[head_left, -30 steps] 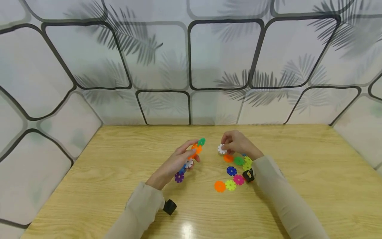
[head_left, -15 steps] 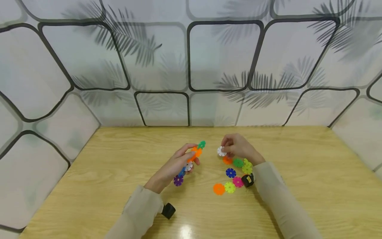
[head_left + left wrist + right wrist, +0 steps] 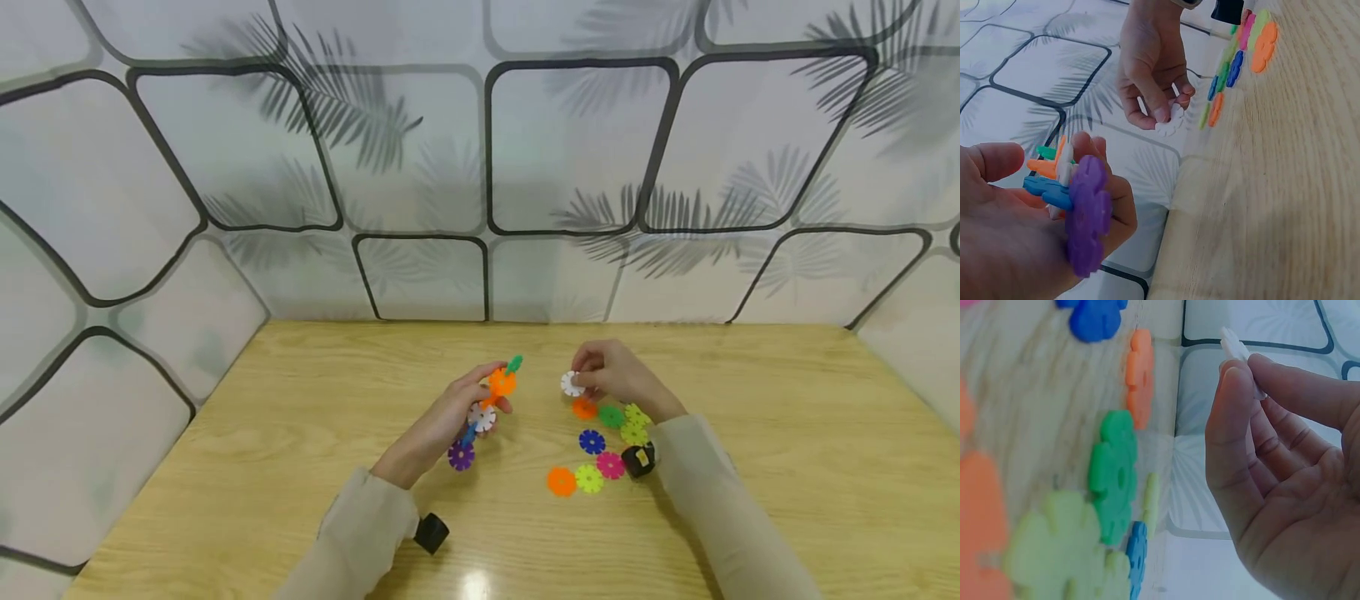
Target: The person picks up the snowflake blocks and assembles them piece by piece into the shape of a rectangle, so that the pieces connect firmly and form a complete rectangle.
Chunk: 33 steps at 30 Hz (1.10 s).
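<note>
My left hand (image 3: 438, 425) holds a chain of interlocked notched plastic discs, its fingers curled behind them. A purple disc (image 3: 1088, 215) ends the chain on the near side, joined to a blue disc (image 3: 1047, 189). Beyond these come a white disc (image 3: 482, 417), orange pieces (image 3: 502, 382) and a green disc (image 3: 514, 364) at the far tip. To the right, my right hand (image 3: 622, 379) pinches a single white disc (image 3: 567, 384) between thumb and fingers, above the table and apart from the chain. Fingers cover part of that disc.
Loose discs lie on the wooden table (image 3: 300, 467) below the right hand: orange (image 3: 584, 408), green (image 3: 611, 417), dark blue (image 3: 592, 442), pink (image 3: 611, 465) and several yellow and orange ones. A patterned wall (image 3: 547, 275) backs the table.
The chain has turned in my left hand, so the green disc now shows more edge-on and the orange one more face-on. My right hand keeps its pinch on the white disc.
</note>
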### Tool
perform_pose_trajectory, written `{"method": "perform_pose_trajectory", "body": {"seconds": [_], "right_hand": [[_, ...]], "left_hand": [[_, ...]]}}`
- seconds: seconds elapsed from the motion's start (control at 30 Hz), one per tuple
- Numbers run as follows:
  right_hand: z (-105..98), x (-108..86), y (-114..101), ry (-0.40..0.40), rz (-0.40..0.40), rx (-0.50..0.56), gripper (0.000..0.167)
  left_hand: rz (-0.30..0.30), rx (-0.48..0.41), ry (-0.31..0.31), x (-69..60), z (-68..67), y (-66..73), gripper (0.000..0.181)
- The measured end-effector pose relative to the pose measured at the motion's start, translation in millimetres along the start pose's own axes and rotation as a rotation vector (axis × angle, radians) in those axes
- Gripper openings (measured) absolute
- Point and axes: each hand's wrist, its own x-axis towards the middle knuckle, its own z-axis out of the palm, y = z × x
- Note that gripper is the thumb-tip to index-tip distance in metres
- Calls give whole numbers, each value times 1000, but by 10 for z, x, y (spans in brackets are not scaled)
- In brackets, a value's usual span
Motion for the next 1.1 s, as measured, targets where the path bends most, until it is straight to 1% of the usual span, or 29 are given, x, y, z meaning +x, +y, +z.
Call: {"method": "perform_pose_trajectory", "body": {"seconds": [0.13, 0.23, 0.33, 0.43, 0.5, 0.57, 0.63, 0.73, 0.8, 0.9, 0.97, 1.03, 1.1], "right_hand": [[-8, -6, 3, 1, 1, 11, 7], [-6, -20, 8, -3, -3, 16, 8], [-6, -40, 12, -4, -2, 24, 7], [-6, -50, 14, -2, 0, 32, 7], [-4, -53, 16, -6, -1, 33, 7], [1, -55, 22, -7, -3, 35, 6], [3, -57, 22, -10, -3, 42, 6], [-3, -58, -4, -15, -9, 54, 7], [-12, -62, -45, -17, -17, 66, 8], [-14, -71, -116, -9, -41, 92, 9], [-15, -79, -177, 9, -73, 119, 11], [3, -94, -237, 35, -108, 163, 16], [34, -115, -306, 63, -149, 209, 22]], "left_hand": [[1, -7, -11, 10, 7, -7, 68], [19, 6, -23, 1, 5, -27, 70], [35, 14, -13, -12, -3, -40, 71], [23, -30, -3, -27, -10, -35, 78], [1, -70, 4, -39, -10, -30, 85], [-10, -120, 0, -52, -9, -28, 91], [-19, -144, 1, -62, -6, -32, 95], [-7, -189, -3, -65, -1, -29, 98], [7, -204, -3, -58, 5, -21, 103], [37, -221, -1, -49, 14, -14, 111], [50, -208, 8, -34, 19, -9, 115], [56, -195, 5, -17, 30, -15, 114], [68, -170, -8, 7, 46, -28, 107]]}}
